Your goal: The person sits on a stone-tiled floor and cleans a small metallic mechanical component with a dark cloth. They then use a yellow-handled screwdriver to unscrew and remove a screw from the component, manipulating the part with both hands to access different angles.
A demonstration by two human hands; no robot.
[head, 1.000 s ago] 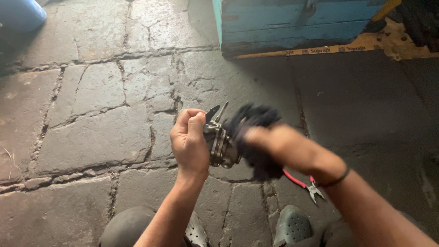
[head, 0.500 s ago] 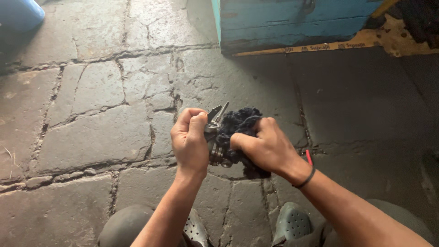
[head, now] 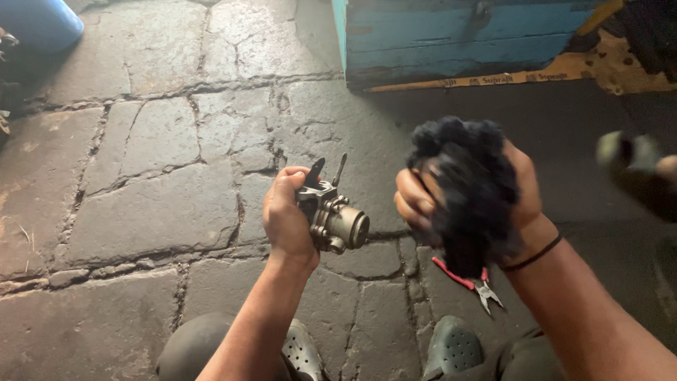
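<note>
Pulled apart since before: right hand (head: pixel 493 204) clutching dark rag (head: pixel 469 190), left hand (head: pixel 285 219) gripping metal part (head: pixel 337 220); pliers (head: pixel 471 283) on floor (head: pixel 148 212).

A cracked stone-slab floor (head: pixel 162 212) carries red-handled pliers (head: pixel 469 282), a blue wooden crate (head: pixel 465 42) and a blue drum (head: pixel 42 25).

We note a dull grey-silver metal part (head: pixel 331 215), a black wad of rag (head: pixel 469 190), red-handled pliers (head: pixel 469 282), a grey cracked stone floor (head: pixel 155 204), a worn blue-turquoise wooden box (head: pixel 465 39) and grey perforated clogs (head: pixel 451 349).
</note>
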